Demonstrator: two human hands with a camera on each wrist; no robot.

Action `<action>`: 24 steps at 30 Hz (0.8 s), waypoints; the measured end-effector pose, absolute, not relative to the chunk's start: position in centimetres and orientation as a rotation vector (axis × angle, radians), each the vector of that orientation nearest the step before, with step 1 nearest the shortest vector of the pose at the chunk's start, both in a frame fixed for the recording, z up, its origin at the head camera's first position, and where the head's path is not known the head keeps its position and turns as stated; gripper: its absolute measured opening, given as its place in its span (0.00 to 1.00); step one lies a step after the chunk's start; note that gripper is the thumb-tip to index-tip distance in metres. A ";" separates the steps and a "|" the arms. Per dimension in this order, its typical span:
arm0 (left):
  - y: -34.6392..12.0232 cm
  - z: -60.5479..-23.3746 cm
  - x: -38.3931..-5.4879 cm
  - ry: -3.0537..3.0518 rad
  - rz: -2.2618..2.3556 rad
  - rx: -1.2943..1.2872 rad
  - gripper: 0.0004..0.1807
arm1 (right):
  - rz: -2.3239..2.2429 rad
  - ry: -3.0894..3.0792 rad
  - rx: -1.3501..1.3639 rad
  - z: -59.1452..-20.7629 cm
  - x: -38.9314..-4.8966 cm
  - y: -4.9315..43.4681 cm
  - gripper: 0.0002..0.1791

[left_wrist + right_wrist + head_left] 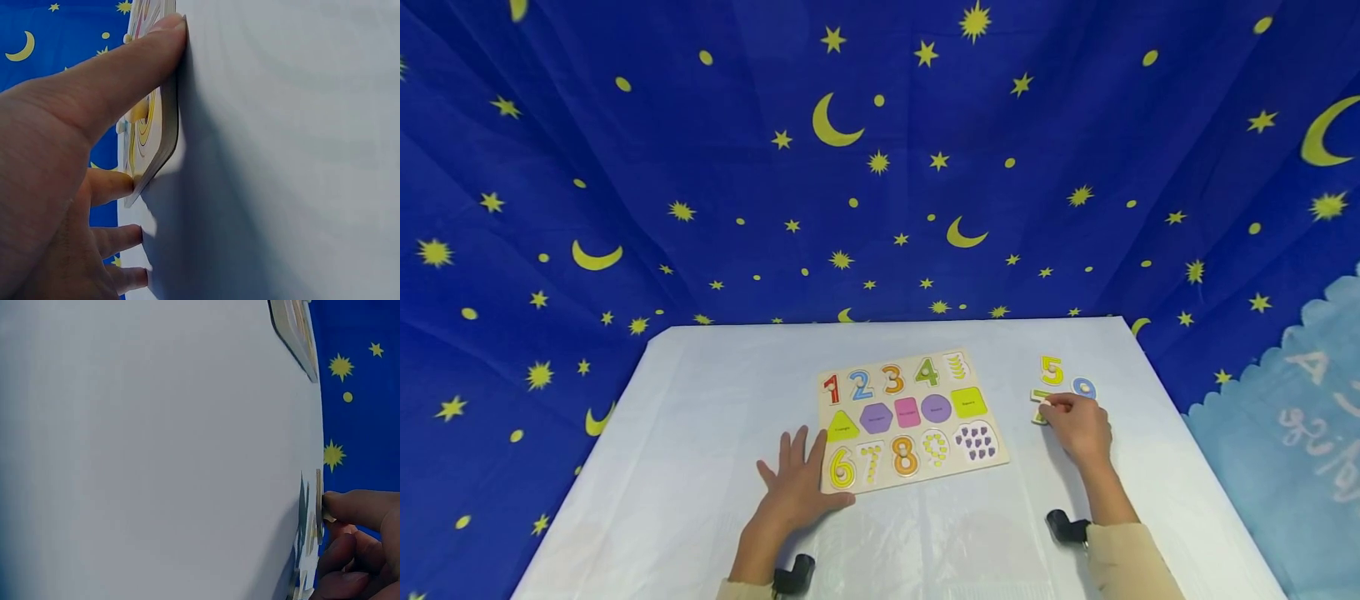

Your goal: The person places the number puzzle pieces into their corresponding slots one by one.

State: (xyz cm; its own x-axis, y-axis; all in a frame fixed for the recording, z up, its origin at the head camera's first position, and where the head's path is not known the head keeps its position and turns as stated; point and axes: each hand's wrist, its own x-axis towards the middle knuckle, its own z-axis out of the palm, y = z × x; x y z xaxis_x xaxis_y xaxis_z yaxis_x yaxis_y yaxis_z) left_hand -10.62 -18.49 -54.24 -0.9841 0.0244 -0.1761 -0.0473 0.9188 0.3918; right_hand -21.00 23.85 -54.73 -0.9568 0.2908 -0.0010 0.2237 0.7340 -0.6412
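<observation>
The wooden number puzzle board (907, 412) lies on the table with the pieces 1, 2, 3, 4, 6 and 8 in it. Its recesses at 5, 7, 9 and 10 show printed pictures. My left hand (793, 492) has its fingers spread at the board's left corner, the thumb (140, 59) along the near edge. Right of the board, my right hand (1081, 427) pinches a green number piece (1040, 395), partly hidden by the fingers; which number cannot be told. In the right wrist view its thin edge (319, 506) stands at the fingertips.
A yellow 5 piece (1052, 370) lies beyond the right hand, and a blue number piece (1083, 387) is partly covered by that hand. A white cover (715, 392) lies over the table. Blue cloth (895, 192) with stars and moons hangs behind.
</observation>
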 end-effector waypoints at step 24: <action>-18.3 -54.2 -10.6 2.890 0.588 -0.030 0.62 | 1.047 -2.809 -0.277 -54.6 -20.6 21.8 0.14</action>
State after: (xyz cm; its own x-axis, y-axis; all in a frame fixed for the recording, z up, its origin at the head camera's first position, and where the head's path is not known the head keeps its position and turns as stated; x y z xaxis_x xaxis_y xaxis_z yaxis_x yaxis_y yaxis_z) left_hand -10.65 -18.34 -54.19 -0.9814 0.0183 -0.1913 -0.0579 0.9210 0.3853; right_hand -20.59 21.77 -54.65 -0.9745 0.2166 0.0580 0.1258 0.7421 -0.6583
